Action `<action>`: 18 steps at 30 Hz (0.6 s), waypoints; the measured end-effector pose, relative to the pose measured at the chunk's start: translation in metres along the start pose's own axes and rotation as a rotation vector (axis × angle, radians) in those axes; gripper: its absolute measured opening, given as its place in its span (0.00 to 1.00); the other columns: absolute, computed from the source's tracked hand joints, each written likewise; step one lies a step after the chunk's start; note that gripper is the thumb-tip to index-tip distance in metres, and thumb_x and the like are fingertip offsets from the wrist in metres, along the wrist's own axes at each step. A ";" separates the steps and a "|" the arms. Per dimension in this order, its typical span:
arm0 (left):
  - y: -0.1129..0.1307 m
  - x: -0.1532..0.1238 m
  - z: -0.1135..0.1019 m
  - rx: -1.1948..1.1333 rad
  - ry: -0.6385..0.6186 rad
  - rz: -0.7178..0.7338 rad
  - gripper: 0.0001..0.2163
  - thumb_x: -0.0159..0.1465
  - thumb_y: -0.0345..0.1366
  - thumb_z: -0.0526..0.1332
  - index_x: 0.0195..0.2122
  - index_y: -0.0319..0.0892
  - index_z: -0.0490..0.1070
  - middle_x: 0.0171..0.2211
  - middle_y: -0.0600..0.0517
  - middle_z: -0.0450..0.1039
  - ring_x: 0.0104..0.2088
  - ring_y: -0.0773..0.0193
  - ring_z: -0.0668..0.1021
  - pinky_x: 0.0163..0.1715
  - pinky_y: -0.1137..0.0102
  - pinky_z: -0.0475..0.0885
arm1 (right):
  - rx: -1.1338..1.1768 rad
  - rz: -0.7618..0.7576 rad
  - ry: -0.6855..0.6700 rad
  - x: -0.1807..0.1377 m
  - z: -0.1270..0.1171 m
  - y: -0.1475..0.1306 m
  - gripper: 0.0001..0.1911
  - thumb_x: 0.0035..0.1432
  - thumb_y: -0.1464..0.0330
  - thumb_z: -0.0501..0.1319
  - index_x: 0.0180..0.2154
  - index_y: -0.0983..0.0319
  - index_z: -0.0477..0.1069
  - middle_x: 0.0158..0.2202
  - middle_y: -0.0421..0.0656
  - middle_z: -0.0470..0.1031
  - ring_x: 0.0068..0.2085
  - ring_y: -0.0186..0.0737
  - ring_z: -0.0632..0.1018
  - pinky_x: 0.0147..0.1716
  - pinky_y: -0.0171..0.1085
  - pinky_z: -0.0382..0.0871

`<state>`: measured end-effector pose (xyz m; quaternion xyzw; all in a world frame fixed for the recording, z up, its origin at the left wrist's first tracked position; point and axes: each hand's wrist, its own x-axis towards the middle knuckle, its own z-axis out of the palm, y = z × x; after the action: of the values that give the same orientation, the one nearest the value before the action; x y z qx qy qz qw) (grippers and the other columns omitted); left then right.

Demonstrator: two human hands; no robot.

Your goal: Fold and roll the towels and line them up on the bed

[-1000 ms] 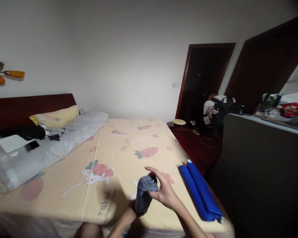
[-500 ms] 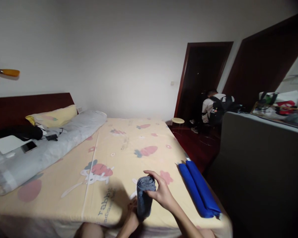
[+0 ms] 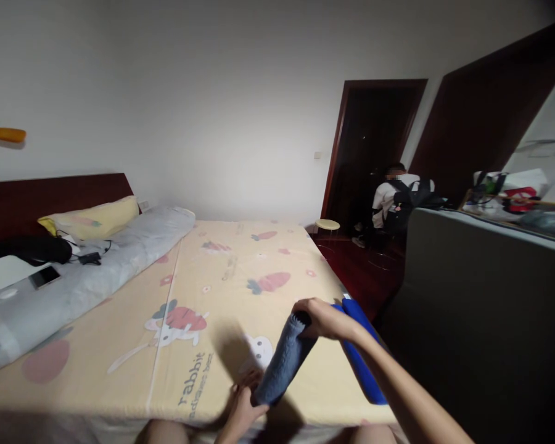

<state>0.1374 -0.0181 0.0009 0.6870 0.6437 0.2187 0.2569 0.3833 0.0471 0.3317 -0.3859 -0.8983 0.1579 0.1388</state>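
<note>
A rolled grey-blue towel (image 3: 284, 361) slants above the near edge of the bed, its top leaning right. My right hand (image 3: 321, 317) is closed over the upper end, fingers bent down around the rim. At the lower end, my left hand (image 3: 246, 407) grips the towel with the thumb in front; its other fingers are partly hidden behind the roll. Two blue rolled towels (image 3: 363, 364) lie side by side along the right edge of the bed, partly covered by my right forearm.
The bed (image 3: 222, 265) has a yellow rabbit-and-carrot sheet. On its left, a grey folded quilt (image 3: 97, 271) bears a phone (image 3: 45, 277) and cables. A round stool (image 3: 327, 225) and a seated person (image 3: 386, 197) are near the door. A dark panel (image 3: 481, 308) stands at right.
The towel has gone from upright to slanted, its top swinging right. My right hand moved right and up and turned over the upper end, while my left hand stayed at the bottom.
</note>
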 end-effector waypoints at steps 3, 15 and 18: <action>-0.005 0.001 0.000 -0.014 -0.013 0.011 0.30 0.48 0.38 0.66 0.56 0.48 0.69 0.62 0.48 0.66 0.63 0.51 0.65 0.63 0.58 0.61 | -0.091 -0.009 0.016 0.009 -0.033 0.027 0.15 0.43 0.69 0.67 0.38 0.59 0.76 0.30 0.37 0.77 0.30 0.35 0.74 0.29 0.32 0.66; -0.025 0.009 0.007 -0.174 0.096 0.072 0.25 0.49 0.29 0.61 0.51 0.48 0.72 0.57 0.50 0.72 0.59 0.57 0.71 0.61 0.62 0.65 | -0.722 0.143 0.406 -0.061 -0.057 0.138 0.16 0.54 0.76 0.52 0.43 0.63 0.71 0.42 0.51 0.74 0.43 0.48 0.72 0.42 0.44 0.62; -0.023 0.007 0.008 -0.171 0.125 0.089 0.22 0.50 0.29 0.60 0.48 0.47 0.74 0.56 0.49 0.73 0.58 0.56 0.72 0.60 0.62 0.66 | -0.758 0.239 0.364 -0.120 0.026 0.182 0.20 0.53 0.77 0.51 0.46 0.63 0.72 0.43 0.53 0.75 0.44 0.50 0.72 0.43 0.45 0.64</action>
<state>0.1255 -0.0104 -0.0205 0.6754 0.6063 0.3265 0.2639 0.5717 0.0724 0.2212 -0.5324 -0.8026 -0.2388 0.1241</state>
